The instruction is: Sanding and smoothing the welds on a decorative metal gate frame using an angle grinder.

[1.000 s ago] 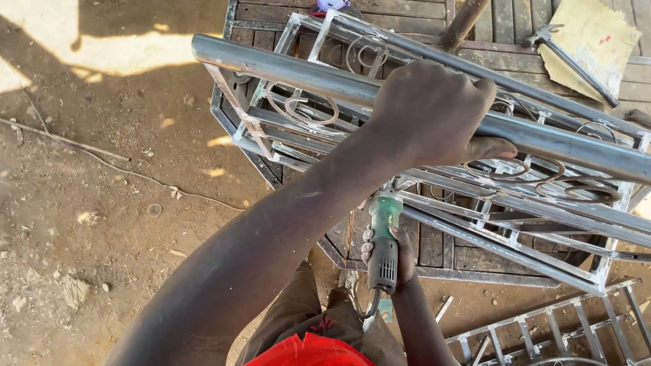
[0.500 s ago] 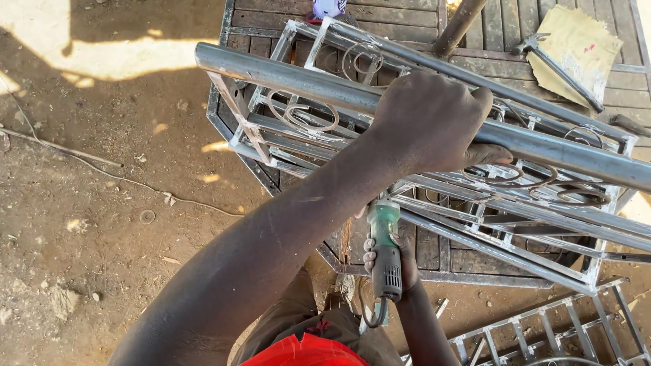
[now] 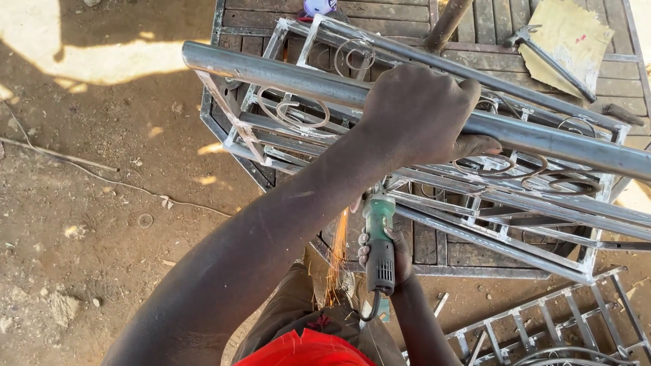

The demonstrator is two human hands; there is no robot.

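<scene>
Fingers of the left hand (image 3: 422,112) wrap tight around the long grey steel pipe (image 3: 556,142), whose axis runs sideways across the welded scrollwork metal frame (image 3: 488,203). Just below that grip, the right hand (image 3: 386,254) clasps a green-bodied angle grinder (image 3: 378,237), orange sparks (image 3: 337,257) falling beside it.

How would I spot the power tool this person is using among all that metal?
Start at the big steel pipe that the left hand grips across the scrolled metal frame. Just below, the right hand holds the angle grinder. It alone has a green and black body, with orange sparks beside it.
</scene>
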